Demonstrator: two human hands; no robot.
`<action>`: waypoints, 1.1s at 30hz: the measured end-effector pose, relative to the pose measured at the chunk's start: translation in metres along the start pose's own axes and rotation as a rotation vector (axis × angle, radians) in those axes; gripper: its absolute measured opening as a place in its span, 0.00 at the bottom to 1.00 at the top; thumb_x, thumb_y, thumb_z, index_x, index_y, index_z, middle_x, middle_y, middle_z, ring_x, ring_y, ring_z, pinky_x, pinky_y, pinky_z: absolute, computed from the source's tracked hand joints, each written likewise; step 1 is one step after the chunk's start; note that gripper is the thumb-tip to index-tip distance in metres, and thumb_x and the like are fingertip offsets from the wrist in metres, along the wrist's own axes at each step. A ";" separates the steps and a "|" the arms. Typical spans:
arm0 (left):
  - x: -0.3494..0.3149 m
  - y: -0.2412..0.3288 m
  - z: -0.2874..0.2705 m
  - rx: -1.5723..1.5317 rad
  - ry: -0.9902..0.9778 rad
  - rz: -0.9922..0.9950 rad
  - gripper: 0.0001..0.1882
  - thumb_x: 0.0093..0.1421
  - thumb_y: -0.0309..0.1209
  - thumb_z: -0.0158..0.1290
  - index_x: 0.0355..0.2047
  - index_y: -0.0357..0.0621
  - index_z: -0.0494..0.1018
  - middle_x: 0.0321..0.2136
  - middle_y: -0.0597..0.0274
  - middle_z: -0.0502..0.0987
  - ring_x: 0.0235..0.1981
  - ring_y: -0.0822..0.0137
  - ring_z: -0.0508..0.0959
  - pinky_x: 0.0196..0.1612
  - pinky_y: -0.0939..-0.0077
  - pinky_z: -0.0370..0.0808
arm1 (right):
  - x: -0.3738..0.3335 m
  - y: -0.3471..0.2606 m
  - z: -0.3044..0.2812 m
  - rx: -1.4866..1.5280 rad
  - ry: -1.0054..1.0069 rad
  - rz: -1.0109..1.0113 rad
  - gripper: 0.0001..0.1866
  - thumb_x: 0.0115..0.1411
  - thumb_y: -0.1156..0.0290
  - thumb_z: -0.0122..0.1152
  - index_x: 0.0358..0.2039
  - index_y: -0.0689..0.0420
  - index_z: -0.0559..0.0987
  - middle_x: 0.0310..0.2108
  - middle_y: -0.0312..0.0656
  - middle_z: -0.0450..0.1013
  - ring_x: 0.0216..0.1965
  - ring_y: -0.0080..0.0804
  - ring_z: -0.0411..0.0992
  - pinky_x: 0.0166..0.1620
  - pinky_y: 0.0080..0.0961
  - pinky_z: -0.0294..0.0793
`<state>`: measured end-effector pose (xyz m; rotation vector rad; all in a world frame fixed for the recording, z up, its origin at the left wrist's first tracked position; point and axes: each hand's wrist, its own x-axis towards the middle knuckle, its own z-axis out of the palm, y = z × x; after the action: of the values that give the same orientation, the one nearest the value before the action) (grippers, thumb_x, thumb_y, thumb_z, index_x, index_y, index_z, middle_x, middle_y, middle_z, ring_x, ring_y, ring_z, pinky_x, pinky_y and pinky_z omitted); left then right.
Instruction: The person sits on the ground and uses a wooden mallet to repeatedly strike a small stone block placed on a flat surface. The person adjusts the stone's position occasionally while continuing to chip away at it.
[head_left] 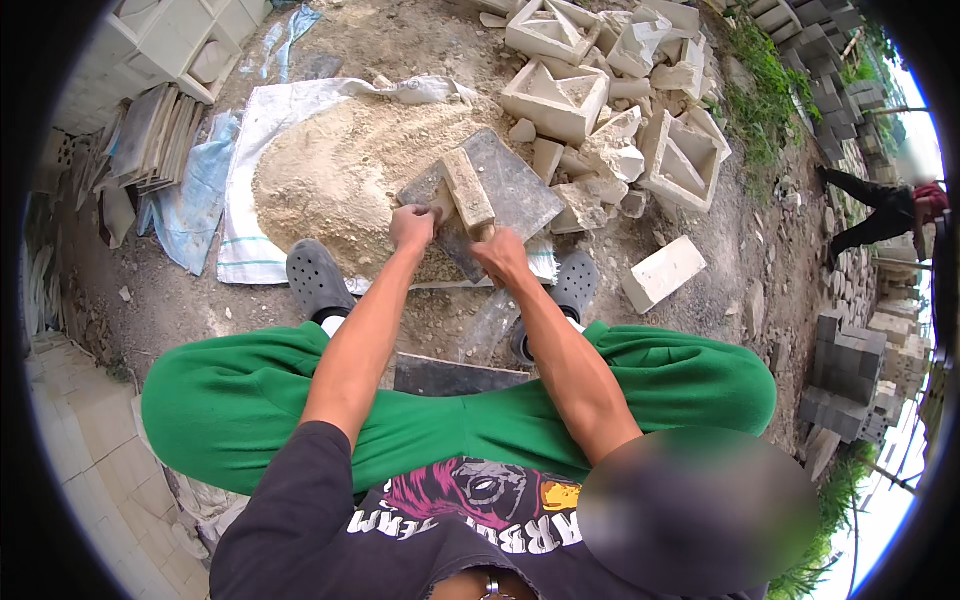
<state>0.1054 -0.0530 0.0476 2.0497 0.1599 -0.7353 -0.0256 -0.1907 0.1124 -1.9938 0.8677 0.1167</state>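
My right hand (500, 255) is closed round the short handle at the near end of a dusty, beige oblong block (467, 188), perhaps a wooden beater. The block lies over a flat dark slab (522, 190). My left hand (413, 228) is closed at the slab's left edge, beside the block. Its fingertips seem to pinch a pale lump, partly hidden. Behind and left of the slab, a heap of crushed, sandy material (320, 180) spreads over a white woven sack (238, 235).
Broken cream-coloured hollow blocks (560, 100) pile up beyond the slab to the right. A single pale brick (667, 274) lies on the ground nearer me. Thin boards (155, 135) stack at the left. Grey blocks (845, 370) and another person (885, 212) are at the far right.
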 end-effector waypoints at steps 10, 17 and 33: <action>-0.016 0.013 -0.015 -0.067 -0.069 -0.047 0.16 0.57 0.39 0.65 0.29 0.36 0.81 0.19 0.62 0.78 0.17 0.75 0.74 0.20 0.80 0.72 | -0.001 -0.056 -0.031 0.299 0.032 -0.008 0.15 0.49 0.62 0.66 0.21 0.62 0.78 0.15 0.39 0.73 0.17 0.27 0.73 0.24 0.31 0.72; -0.013 0.012 -0.005 -0.008 0.000 -0.052 0.15 0.56 0.40 0.65 0.25 0.40 0.83 0.18 0.62 0.79 0.18 0.71 0.77 0.24 0.73 0.72 | 0.014 -0.009 0.002 -0.157 -0.121 0.189 0.20 0.47 0.62 0.66 0.33 0.67 0.82 0.20 0.54 0.77 0.22 0.43 0.79 0.28 0.35 0.76; -0.006 0.001 -0.005 0.043 0.010 -0.144 0.15 0.53 0.46 0.67 0.28 0.48 0.85 0.22 0.63 0.83 0.26 0.65 0.81 0.33 0.66 0.75 | 0.007 -0.007 0.009 0.081 -0.154 0.258 0.19 0.48 0.61 0.67 0.32 0.65 0.82 0.21 0.49 0.78 0.23 0.40 0.79 0.31 0.35 0.76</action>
<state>0.1031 -0.0487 0.0538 2.0986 0.3028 -0.8235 -0.0134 -0.1852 0.1094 -1.7660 1.0091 0.3717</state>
